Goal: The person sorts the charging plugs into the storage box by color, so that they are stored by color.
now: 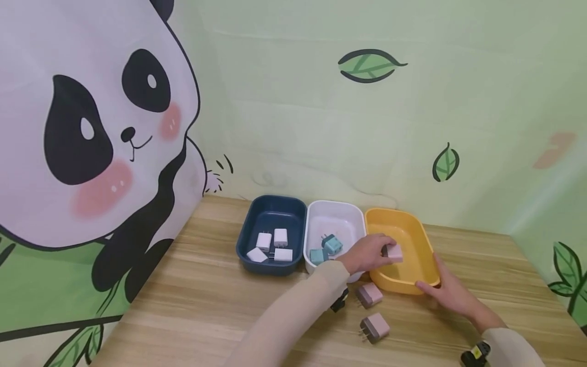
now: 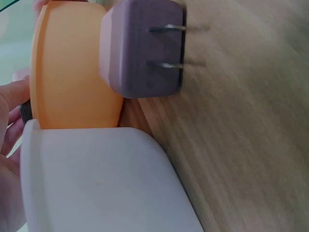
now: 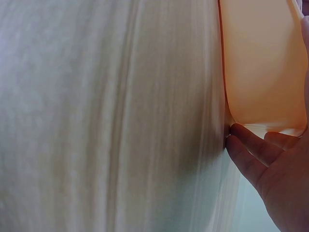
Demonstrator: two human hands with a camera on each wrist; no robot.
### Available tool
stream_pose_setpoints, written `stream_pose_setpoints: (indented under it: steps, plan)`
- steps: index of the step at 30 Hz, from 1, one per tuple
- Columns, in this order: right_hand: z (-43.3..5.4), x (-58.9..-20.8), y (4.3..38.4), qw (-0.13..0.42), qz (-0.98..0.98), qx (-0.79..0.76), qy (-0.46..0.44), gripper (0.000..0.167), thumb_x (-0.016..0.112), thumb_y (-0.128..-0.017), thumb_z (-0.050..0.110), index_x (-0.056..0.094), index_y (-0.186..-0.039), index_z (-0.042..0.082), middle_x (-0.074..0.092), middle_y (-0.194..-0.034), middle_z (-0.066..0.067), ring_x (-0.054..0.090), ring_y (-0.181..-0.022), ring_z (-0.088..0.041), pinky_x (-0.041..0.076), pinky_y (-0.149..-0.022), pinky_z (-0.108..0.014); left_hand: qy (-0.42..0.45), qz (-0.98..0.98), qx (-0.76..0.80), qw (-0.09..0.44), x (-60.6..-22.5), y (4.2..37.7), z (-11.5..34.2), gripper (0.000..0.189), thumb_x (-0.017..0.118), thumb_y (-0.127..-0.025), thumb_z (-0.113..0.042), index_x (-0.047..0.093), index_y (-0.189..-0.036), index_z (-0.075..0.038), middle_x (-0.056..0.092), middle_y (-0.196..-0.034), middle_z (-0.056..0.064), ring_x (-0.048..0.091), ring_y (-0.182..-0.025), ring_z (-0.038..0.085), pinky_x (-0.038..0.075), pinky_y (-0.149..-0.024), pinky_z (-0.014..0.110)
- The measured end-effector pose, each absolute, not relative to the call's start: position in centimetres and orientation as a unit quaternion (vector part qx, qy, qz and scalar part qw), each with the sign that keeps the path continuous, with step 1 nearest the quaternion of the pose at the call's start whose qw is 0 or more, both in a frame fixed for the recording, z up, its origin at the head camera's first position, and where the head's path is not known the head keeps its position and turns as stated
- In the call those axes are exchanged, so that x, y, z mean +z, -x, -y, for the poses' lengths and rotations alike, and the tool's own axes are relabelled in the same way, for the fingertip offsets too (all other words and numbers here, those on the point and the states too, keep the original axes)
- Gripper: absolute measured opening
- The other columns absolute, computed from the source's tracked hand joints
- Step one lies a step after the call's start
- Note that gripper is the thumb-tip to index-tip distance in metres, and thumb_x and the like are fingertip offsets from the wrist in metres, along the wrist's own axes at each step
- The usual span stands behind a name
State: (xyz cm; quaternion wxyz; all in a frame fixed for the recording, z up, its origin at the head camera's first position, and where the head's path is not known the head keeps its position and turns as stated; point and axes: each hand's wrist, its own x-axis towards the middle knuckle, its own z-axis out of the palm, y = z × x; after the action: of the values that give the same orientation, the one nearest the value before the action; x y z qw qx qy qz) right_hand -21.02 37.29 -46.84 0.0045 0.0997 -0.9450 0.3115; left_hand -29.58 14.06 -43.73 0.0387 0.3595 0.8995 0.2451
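My left hand (image 1: 369, 252) pinches a pink charger plug (image 1: 393, 253) over the yellow bin (image 1: 426, 255). At that bin's front right corner my right hand (image 1: 451, 290) holds on, thumb at the front and fingers (image 3: 248, 150) along the side. Two more pink plugs lie on the table in front of the bins: one (image 1: 369, 294) near the white bin (image 1: 337, 205), the other (image 1: 375, 327) closer to me. The left wrist view shows a pink plug (image 2: 145, 48) close up, its prongs pointing right. My left fingertips are partly hidden in the head view.
Left of the yellow bin, the white bin holds teal plugs (image 1: 331, 244). The dark blue bin (image 1: 271, 200) beside it contains several white plugs (image 1: 281, 238). All three bins stand side by side on the wooden table (image 1: 206, 290), close to a printed backdrop (image 1: 284, 112).
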Motion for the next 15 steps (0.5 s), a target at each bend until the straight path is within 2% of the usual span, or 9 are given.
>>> stream_pose_setpoints:
  steps: [15]
  plan:
    - [-37.42, -47.02, 21.11, 0.003, 0.946, 0.310, -0.094, 0.098, 0.065, -0.089, 0.034, -0.003, -0.148, -0.006, 0.017, -0.145, -0.038, 0.032, -0.125, -0.052, 0.026, -0.099, -0.065, -0.357, -0.906, 0.225, 0.035, -44.35, 30.13, -14.12, 0.050, 0.065, -0.088, -0.040, 0.054, -0.133, -0.020, 0.055, -0.128, -0.010, 0.049, -0.108, 0.001, 0.036, -0.097, 0.016]
